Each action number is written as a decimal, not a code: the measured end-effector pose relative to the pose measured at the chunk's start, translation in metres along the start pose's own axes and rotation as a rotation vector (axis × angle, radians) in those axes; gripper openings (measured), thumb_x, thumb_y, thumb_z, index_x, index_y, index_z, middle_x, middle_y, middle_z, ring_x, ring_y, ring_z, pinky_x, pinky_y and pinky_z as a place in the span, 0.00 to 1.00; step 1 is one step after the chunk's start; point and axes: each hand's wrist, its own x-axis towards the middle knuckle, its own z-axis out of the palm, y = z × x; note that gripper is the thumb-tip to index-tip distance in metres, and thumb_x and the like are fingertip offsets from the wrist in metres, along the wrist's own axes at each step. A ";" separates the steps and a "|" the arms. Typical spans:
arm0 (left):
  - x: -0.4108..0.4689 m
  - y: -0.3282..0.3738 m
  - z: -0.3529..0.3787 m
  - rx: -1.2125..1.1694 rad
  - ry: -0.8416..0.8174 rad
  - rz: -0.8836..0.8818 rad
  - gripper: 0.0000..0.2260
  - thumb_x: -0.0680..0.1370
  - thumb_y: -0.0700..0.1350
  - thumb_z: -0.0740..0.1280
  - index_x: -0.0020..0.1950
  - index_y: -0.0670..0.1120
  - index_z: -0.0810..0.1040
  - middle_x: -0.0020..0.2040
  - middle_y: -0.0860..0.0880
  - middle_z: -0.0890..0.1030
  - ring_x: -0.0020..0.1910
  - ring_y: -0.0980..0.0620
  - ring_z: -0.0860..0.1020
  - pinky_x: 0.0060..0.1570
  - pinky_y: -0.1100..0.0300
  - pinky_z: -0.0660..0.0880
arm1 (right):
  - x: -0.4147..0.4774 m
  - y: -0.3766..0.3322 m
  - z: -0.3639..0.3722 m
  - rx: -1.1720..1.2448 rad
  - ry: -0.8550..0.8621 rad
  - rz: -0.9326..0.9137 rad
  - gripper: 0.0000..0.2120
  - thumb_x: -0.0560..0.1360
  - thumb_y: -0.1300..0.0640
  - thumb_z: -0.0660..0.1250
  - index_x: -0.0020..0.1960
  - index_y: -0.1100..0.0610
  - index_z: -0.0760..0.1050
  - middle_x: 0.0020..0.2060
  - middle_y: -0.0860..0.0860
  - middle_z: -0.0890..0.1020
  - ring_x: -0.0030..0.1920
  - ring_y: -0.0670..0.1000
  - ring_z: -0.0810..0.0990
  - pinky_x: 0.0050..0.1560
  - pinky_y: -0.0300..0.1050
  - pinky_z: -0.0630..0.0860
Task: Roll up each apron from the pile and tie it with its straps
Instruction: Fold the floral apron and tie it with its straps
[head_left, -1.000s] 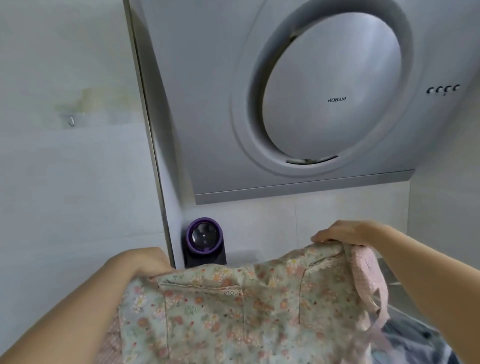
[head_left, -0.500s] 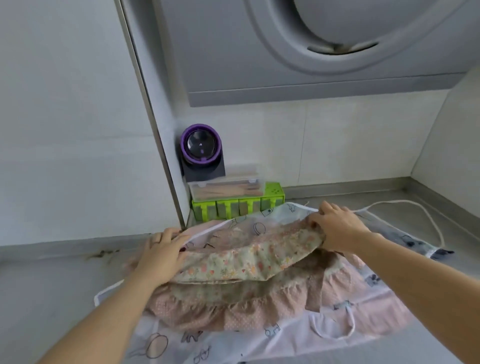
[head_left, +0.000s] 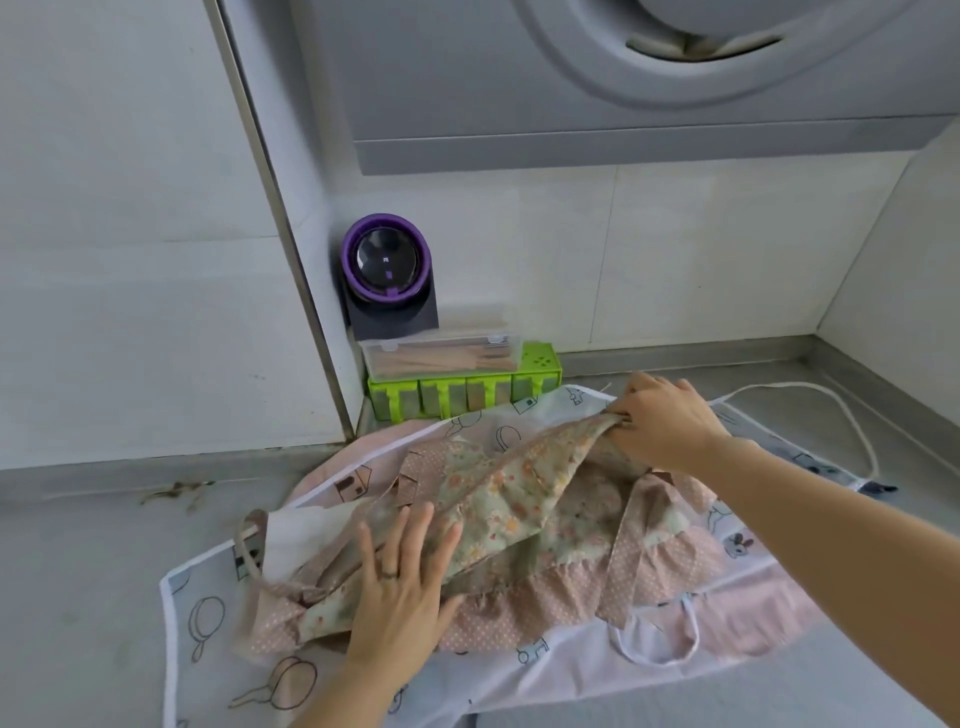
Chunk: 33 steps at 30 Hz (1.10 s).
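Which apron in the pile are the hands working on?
The green floral apron with pink dotted ruffle, on top: right hand grips its edge, left hand presses it. The white cartoon-print apron lies underneath.

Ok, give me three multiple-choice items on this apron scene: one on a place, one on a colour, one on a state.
1. Where is the green rack? A on the hood; B behind the floral apron, by the wall; C in a hand.
2. What colour rims the round device? A red; B yellow; C purple.
3. What is the left hand doing? A lying flat on the floral apron; B pinching a strap; C lifted clear.
Answers: 1 B, it stands by the wall beyond the cloth. 2 C, a purple ring circles its dark face. 3 A, straight fingers spread on the fabric.
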 end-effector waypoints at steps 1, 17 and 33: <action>0.003 0.002 -0.001 0.001 0.038 -0.030 0.55 0.65 0.64 0.74 0.79 0.46 0.45 0.78 0.38 0.45 0.77 0.39 0.46 0.64 0.27 0.56 | 0.001 -0.002 -0.006 0.015 0.023 -0.007 0.15 0.76 0.45 0.57 0.52 0.49 0.80 0.47 0.49 0.71 0.52 0.52 0.73 0.54 0.47 0.64; 0.090 -0.057 -0.080 -0.004 0.419 -0.125 0.20 0.83 0.56 0.50 0.72 0.51 0.63 0.62 0.39 0.66 0.58 0.37 0.67 0.65 0.30 0.50 | -0.008 0.006 -0.154 0.291 -0.016 0.034 0.13 0.78 0.53 0.60 0.43 0.58 0.78 0.43 0.54 0.79 0.49 0.58 0.76 0.47 0.47 0.71; 0.187 -0.140 -0.334 -0.055 0.575 -0.020 0.13 0.77 0.52 0.59 0.42 0.49 0.81 0.36 0.52 0.80 0.32 0.45 0.79 0.31 0.54 0.76 | -0.005 0.015 -0.157 -0.071 0.471 0.148 0.08 0.77 0.60 0.60 0.50 0.52 0.77 0.44 0.50 0.80 0.45 0.57 0.79 0.38 0.43 0.67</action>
